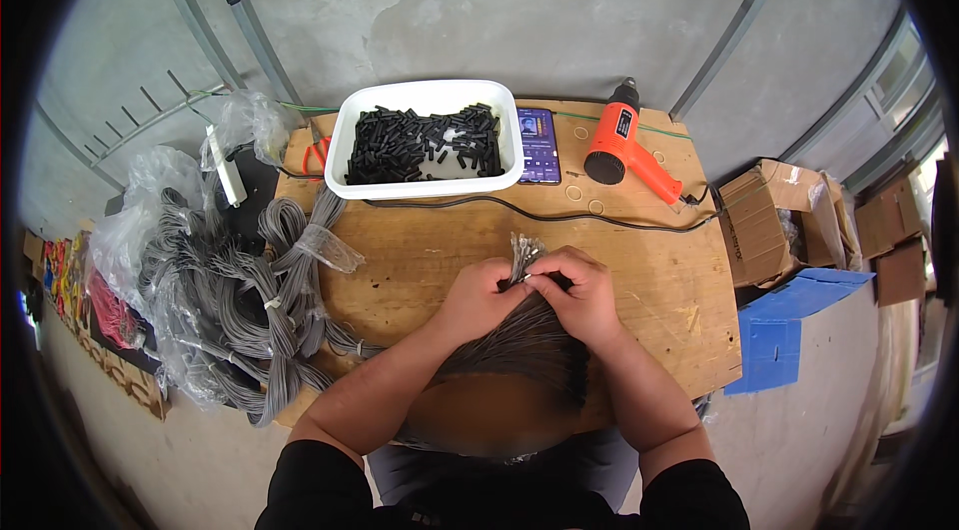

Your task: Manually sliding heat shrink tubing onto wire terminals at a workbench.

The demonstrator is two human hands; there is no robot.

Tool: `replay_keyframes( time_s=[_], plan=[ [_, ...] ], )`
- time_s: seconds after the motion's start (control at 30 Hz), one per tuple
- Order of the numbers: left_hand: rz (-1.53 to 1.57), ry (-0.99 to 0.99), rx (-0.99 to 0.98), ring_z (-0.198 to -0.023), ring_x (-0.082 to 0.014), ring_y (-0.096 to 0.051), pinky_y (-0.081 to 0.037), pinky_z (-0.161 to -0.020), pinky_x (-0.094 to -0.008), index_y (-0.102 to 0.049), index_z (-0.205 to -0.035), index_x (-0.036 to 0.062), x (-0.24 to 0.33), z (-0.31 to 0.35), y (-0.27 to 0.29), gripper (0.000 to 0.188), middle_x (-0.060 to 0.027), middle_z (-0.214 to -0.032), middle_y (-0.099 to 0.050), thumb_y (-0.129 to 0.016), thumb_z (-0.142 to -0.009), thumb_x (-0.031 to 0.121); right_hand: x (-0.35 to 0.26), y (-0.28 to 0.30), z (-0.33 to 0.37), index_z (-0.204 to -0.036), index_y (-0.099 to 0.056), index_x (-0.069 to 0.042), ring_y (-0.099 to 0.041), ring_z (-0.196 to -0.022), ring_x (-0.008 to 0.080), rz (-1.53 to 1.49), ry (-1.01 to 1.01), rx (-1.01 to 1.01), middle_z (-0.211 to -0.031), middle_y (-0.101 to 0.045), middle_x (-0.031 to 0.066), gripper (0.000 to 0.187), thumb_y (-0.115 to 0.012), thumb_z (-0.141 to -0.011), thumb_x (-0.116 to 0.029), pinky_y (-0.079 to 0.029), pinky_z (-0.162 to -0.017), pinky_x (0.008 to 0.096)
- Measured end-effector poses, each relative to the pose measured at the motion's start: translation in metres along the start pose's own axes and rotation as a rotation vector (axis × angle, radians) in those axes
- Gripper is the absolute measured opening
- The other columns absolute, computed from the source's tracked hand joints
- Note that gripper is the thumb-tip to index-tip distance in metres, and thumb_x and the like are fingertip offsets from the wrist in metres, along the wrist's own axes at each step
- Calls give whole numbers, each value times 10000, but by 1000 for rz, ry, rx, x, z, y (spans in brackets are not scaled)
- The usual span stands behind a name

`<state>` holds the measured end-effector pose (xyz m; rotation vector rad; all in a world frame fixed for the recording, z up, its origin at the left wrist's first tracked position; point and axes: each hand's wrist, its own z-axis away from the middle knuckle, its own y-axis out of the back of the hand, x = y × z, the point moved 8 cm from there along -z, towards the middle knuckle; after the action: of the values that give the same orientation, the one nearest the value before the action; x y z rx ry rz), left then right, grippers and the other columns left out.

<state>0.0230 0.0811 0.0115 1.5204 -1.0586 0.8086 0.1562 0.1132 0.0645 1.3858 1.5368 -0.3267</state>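
My left hand [481,298] and my right hand [581,296] meet over the near middle of the wooden table. Both have thumb and fingers pinched together at the end of a grey cable, with a small pale tip between them. Under and between the hands lies a thick bundle of grey cables [509,345], fanning back toward my body. Loose pale and metallic cable ends [525,248] stick out just beyond my fingertips. Whether a small black sleeve is also in the fingers cannot be made out.
A white tub [345,165] of short black tubes [400,145] stands at the back beside a phone [539,145]. An orange heat gun [629,145] lies at the right, its black cord crossing the table. Grey cable coils [240,290] fill the left; cardboard boxes [759,220] stand right.
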Motion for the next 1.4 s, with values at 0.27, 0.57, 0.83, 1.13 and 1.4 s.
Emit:
replay_keyframes(
  time_s=[0.27,0.57,0.83,1.13,1.4],
  plan=[
    [745,354,-71,-694,-63,-576,-456,-620,-216,-672,-1000,-8,-17,4,-7,157,4,-804,-639,-722,-864,53,44,1,9,-925,-679,0,-579,-716,52,-401,-508,-120,-811,-651,-3,45,-698,-886,-12,-467,-643,210],
    [733,398,10,-687,-93,-584,-469,-624,-231,-682,-962,-31,-29,5,-2,129,-40,-817,-659,-728,-864,38,74,-2,16,-1216,-546,41,-503,-739,125,-1375,-871,126,-1003,-594,96,291,-518,-961,-97,-389,-569,208],
    [788,425,27,-699,-100,-587,-471,-641,-234,-678,-976,-29,-30,4,-1,139,-55,-828,-668,-723,-865,42,81,5,13,-1183,-552,31,-493,-724,130,-1256,-782,165,-1012,-598,125,222,-473,-977,6,-386,-547,205],
    [800,447,32,-682,-100,-576,-465,-631,-237,-677,-966,-26,-32,6,-2,136,-45,-803,-652,-727,-858,39,76,3,14,-1057,-575,-13,-483,-588,105,-1147,-824,172,-832,-662,109,132,-561,-1006,-134,-338,-449,190],
    [840,458,46,-662,-109,-570,-454,-618,-243,-671,-951,-34,-30,5,-1,135,-47,-777,-641,-731,-851,33,75,0,16,-1049,-629,-14,-460,-560,72,-1041,-771,23,-822,-668,73,139,-599,-986,-135,-309,-465,185]
  ],
)
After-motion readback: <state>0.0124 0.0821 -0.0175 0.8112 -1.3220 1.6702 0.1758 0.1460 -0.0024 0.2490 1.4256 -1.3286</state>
